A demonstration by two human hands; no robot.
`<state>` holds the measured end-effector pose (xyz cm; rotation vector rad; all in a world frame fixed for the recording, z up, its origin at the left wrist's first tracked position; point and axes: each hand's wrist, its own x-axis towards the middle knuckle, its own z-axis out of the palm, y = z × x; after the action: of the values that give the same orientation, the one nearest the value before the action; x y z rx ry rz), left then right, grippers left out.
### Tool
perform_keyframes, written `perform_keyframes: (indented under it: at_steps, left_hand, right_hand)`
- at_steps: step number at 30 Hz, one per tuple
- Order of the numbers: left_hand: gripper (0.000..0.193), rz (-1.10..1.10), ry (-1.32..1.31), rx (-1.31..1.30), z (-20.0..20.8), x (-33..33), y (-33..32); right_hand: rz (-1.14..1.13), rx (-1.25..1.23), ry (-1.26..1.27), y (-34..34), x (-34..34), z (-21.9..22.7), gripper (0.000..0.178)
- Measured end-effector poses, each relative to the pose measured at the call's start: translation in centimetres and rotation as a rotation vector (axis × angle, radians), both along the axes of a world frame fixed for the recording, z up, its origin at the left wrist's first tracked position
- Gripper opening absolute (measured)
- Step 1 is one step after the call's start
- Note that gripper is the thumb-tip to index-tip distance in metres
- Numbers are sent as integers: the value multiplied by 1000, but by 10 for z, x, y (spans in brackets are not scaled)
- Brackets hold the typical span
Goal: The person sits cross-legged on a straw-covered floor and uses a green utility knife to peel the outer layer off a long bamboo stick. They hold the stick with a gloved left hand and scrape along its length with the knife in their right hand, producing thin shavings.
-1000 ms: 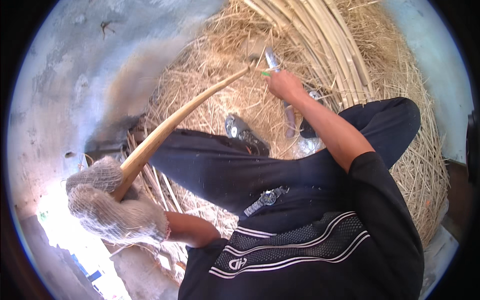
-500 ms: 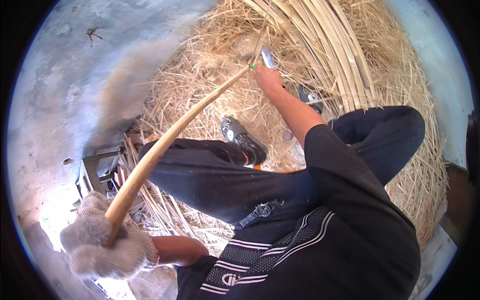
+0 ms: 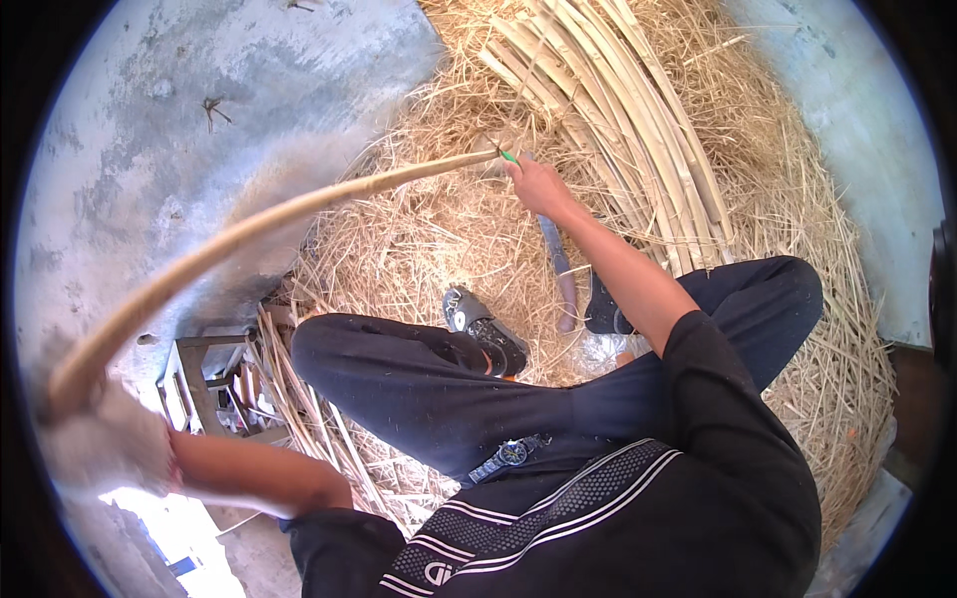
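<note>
A long, bowed pale wooden strip [image 3: 289, 211] crosses from the far left to the middle of the straw. Its thick left end is in my left hand [image 3: 115, 439], which wears a light knitted glove blurred by motion and is closed round it. My bare right hand [image 3: 539, 186] meets the strip's thin end. Between its thumb and fingers is a slim green thing [image 3: 509, 157], mostly hidden by the hand, so I cannot tell its kind. Below that hand, a knife [image 3: 556, 259] with a brown handle lies on the straw between my feet.
Several long pale strips [image 3: 638, 130] lie bundled at the upper right on loose straw [image 3: 399, 239]. A blue-grey wall [image 3: 269, 110] rises on the left. Near my left knee are a wooden frame [image 3: 204, 374] and thin sticks [image 3: 299, 399]. A wristwatch [image 3: 510, 455] rests on my lap.
My left hand has swung outward to the left and slightly up with the strip's thick end. The strip now lies flatter across the view. My right hand stays at its thin end.
</note>
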<state>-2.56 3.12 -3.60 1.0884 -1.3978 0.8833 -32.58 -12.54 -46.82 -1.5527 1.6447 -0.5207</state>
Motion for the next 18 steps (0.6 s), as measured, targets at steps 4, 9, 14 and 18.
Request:
perform_keyframes:
  at_steps: [4,9,14,18]
  left_hand:
    - [23,-56,50,105,-16,-23,-77]
    - [36,-224,-159,205,-3,10,-98]
    - [33,53,-435,150,-3,18,-92]
    - [32,-95,-100,216,-9,-10,-94]
  right_hand:
    - [-125,-50,180,-4,6,-21,40]
    - [-271,-181,-2,-10,8,-77,47]
    - [-232,382,-713,-7,4,-22,49]
    - [-31,-224,-351,21,33,94,41]
